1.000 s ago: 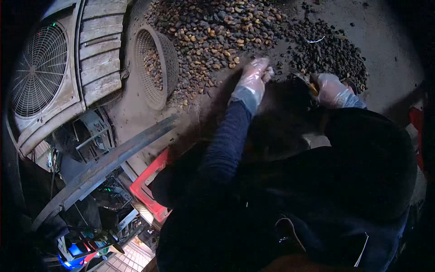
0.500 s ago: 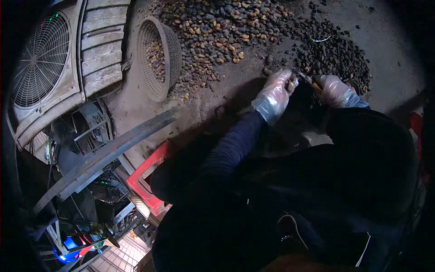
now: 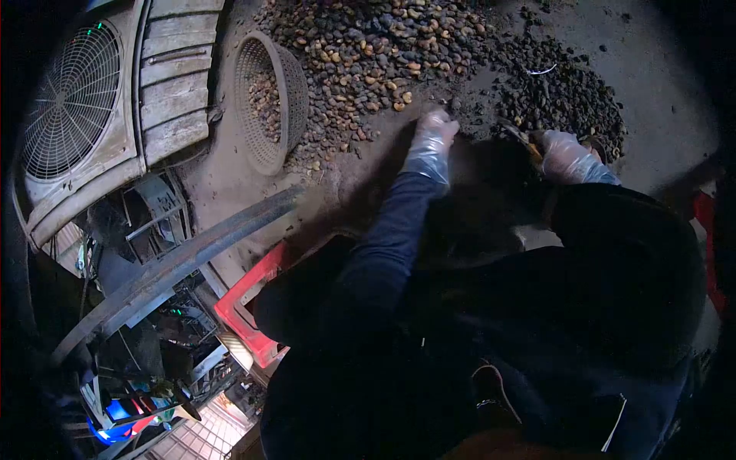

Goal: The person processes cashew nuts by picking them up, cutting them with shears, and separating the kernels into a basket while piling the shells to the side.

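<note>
My left hand [image 3: 435, 132], in a clear plastic glove, is low over the floor at the near edge of the nut pile. Its fingers are drawn together, and whatever they hold is hidden. My right hand [image 3: 569, 157], gloved the same way, grips a knife-like tool [image 3: 524, 141] with a thin metal end and a yellow-orange handle. The metal end points up and left, towards a heap of dark shell pieces [image 3: 563, 96]. Beyond my left hand spreads a large pile of brown and blackened nuts [image 3: 368, 65] that look like cashews in the shell.
A plastic basket [image 3: 297, 100] lies tipped on its side at the pile's left, nuts inside. Farther left stands a large fan [image 3: 73, 100] in a pale housing. A curved metal bar [image 3: 184, 257] and a red plastic stool [image 3: 249, 307] are near my left side.
My left hand has moved left, away from the tool, down to the edge of the pile. My right hand stays nearly in place, still holding the tool.
</note>
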Demonstrator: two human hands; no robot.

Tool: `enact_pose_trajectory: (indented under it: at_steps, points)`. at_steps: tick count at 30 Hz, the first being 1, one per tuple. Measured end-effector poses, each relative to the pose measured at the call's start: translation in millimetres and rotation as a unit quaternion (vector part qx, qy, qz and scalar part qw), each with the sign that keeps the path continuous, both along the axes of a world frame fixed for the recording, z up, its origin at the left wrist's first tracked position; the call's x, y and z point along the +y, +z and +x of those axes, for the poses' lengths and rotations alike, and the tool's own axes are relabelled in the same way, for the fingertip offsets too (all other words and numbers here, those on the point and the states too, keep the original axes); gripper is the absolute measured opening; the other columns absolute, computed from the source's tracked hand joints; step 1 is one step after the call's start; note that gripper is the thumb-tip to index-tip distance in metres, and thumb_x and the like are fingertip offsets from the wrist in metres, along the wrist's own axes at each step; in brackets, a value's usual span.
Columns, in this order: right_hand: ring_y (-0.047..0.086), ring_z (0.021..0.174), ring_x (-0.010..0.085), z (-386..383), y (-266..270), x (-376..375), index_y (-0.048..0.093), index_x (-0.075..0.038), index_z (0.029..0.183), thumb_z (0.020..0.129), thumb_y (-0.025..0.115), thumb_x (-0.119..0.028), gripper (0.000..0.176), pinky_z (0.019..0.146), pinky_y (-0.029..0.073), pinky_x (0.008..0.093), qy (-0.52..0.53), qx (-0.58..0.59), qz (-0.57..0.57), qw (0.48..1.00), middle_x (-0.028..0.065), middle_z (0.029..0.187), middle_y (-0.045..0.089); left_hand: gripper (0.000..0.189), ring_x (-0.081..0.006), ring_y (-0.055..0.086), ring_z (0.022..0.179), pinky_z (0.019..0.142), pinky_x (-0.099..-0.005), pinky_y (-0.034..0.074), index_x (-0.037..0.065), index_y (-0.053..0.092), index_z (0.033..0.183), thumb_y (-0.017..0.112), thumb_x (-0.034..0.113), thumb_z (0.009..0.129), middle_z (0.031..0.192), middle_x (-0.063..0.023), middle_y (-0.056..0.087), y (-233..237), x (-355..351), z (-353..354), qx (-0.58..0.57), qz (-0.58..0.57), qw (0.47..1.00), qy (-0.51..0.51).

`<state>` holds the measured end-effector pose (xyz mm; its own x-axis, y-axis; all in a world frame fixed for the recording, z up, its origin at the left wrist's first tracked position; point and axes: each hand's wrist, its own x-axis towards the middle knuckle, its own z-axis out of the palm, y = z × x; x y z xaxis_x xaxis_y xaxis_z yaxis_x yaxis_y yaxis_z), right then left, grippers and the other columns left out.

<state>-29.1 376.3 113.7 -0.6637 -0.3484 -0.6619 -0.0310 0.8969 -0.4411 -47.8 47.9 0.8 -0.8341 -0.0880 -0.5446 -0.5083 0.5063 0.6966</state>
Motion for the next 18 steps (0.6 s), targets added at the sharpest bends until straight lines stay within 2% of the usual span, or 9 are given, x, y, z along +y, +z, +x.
enact_pose_trajectory:
  at_steps: [1, 3, 4, 6, 8, 11, 14, 16, 18]
  points:
    - [0.071, 0.116, 0.0420, -1, 6, -1, 0.071, -0.007, 0.131, 0.091, 0.077, -0.025, 0.044, 0.099, 0.057, 0.0503, -0.006, 0.000, -0.021, 1.000, 0.0230, 0.118, 0.075, 0.013, -0.0144, 0.064, 0.067, 0.060, -0.0277, 0.054, 0.004, 0.069, 0.096, 0.080, 0.009, 0.093, 0.086, -0.0053, 0.072, 6, 10, -3, 0.014, -0.053, 0.997, -0.046]
    - [0.071, 0.115, 0.0424, -4, 11, -4, 0.071, -0.006, 0.129, 0.091, 0.078, -0.025, 0.043, 0.097, 0.057, 0.0506, -0.003, -0.017, 0.000, 1.000, 0.0233, 0.116, 0.075, 0.016, -0.0144, 0.062, 0.065, 0.057, -0.0289, 0.052, 0.006, 0.064, 0.092, 0.079, 0.011, 0.096, 0.082, -0.0034, 0.069, 48, 38, -6, -0.074, -0.148, 0.979, -0.116]
    - [0.071, 0.113, 0.0428, -6, 11, -5, 0.071, -0.005, 0.128, 0.090, 0.078, -0.026, 0.043, 0.096, 0.057, 0.0508, 0.002, -0.034, 0.020, 0.999, 0.0236, 0.115, 0.076, 0.016, -0.0144, 0.062, 0.065, 0.057, -0.0289, 0.052, 0.006, 0.064, 0.092, 0.079, 0.011, 0.096, 0.082, -0.0034, 0.069, 38, 36, -1, -0.074, -0.148, 0.979, -0.117]
    - [0.071, 0.111, 0.0434, -5, 10, 0, 0.071, -0.004, 0.125, 0.090, 0.079, -0.027, 0.042, 0.094, 0.057, 0.0511, -0.001, -0.022, -0.013, 1.000, 0.0240, 0.112, 0.076, 0.017, -0.0134, 0.061, 0.067, 0.059, -0.0292, 0.052, 0.009, 0.059, 0.094, 0.074, 0.014, 0.100, 0.087, -0.0006, 0.066, 21, 33, 10, -0.087, 0.172, 0.980, 0.052]
    - [0.072, 0.109, 0.0440, -2, 6, 4, 0.071, -0.003, 0.123, 0.090, 0.079, -0.028, 0.042, 0.092, 0.057, 0.0514, -0.004, -0.012, -0.046, 0.999, 0.0243, 0.110, 0.076, 0.009, -0.0124, 0.062, 0.078, 0.064, -0.0266, 0.053, 0.009, 0.062, 0.108, 0.069, 0.011, 0.104, 0.098, -0.0007, 0.065, 97, 56, 18, -0.114, 0.393, 0.890, 0.200]
    - [0.072, 0.106, 0.0453, -5, 4, 3, 0.071, -0.001, 0.119, 0.090, 0.080, -0.028, 0.041, 0.089, 0.057, 0.0521, -0.011, -0.005, -0.080, 0.997, 0.0249, 0.105, 0.075, 0.011, -0.0127, 0.064, 0.092, 0.073, -0.0228, 0.055, 0.008, 0.063, 0.118, 0.064, 0.008, 0.107, 0.112, -0.0025, 0.065, 130, 71, 29, -0.127, 0.472, 0.841, 0.234]
    - [0.073, 0.110, 0.0393, -3, 6, 2, 0.073, -0.008, 0.127, 0.091, 0.081, -0.034, 0.045, 0.095, 0.060, 0.0482, -0.003, -0.026, -0.076, 0.997, 0.0218, 0.116, 0.075, 0.018, -0.0144, 0.065, 0.099, 0.076, -0.0224, 0.055, 0.006, 0.063, 0.125, 0.064, 0.007, 0.107, 0.114, -0.0038, 0.065, 133, 80, 35, -0.152, 0.513, 0.806, 0.254]
    - [0.073, 0.106, 0.0437, 4, 0, 6, 0.072, -0.007, 0.124, 0.095, 0.076, -0.032, 0.038, 0.088, 0.058, 0.0525, -0.029, 0.006, -0.079, 0.996, 0.0233, 0.106, 0.076, 0.014, -0.0151, 0.066, 0.098, 0.077, -0.0227, 0.056, 0.006, 0.063, 0.121, 0.064, 0.007, 0.107, 0.112, -0.0032, 0.065, 127, 84, 34, -0.150, 0.526, 0.801, 0.244]
    - [0.073, 0.107, 0.0427, -3, 18, 4, 0.072, -0.008, 0.124, 0.096, 0.074, -0.034, 0.039, 0.089, 0.057, 0.0520, -0.015, -0.008, -0.056, 0.998, 0.0222, 0.107, 0.076, 0.011, -0.0143, 0.066, 0.095, 0.075, -0.0223, 0.055, 0.007, 0.063, 0.118, 0.064, 0.008, 0.107, 0.108, -0.0030, 0.064, 128, 87, 35, -0.166, 0.517, 0.809, 0.224]
